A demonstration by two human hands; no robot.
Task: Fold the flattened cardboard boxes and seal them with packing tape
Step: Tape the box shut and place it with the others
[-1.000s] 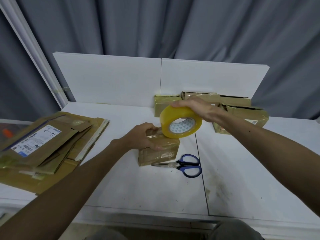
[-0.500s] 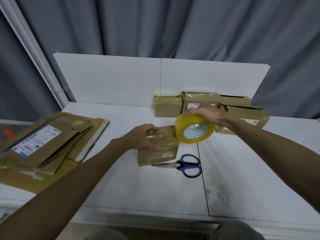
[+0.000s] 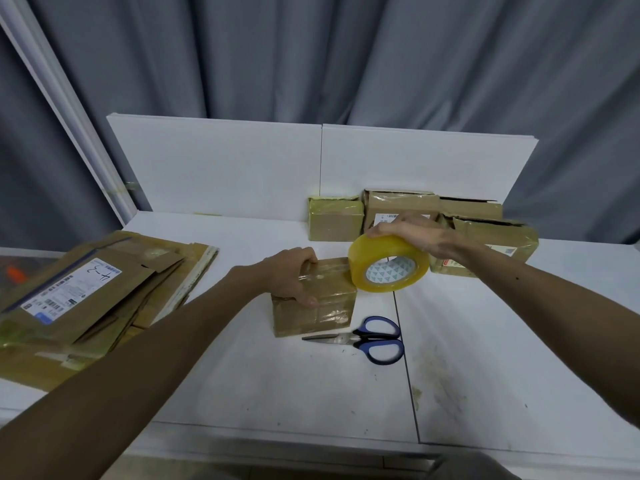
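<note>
Left hand held small box, table middle. Right hand gripped tape roll at box's 2 o'clock, tape stuck across top. Finished boxes sat at 12 o'clock. Flat boxes at 9 o'clock lay unfolded.

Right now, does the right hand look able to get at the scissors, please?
Probably not yet: the right hand grips the tape roll, so it is occupied. The way itself looks free: the scissors lie uncovered on the table, close to the roll on the person's side.
</note>
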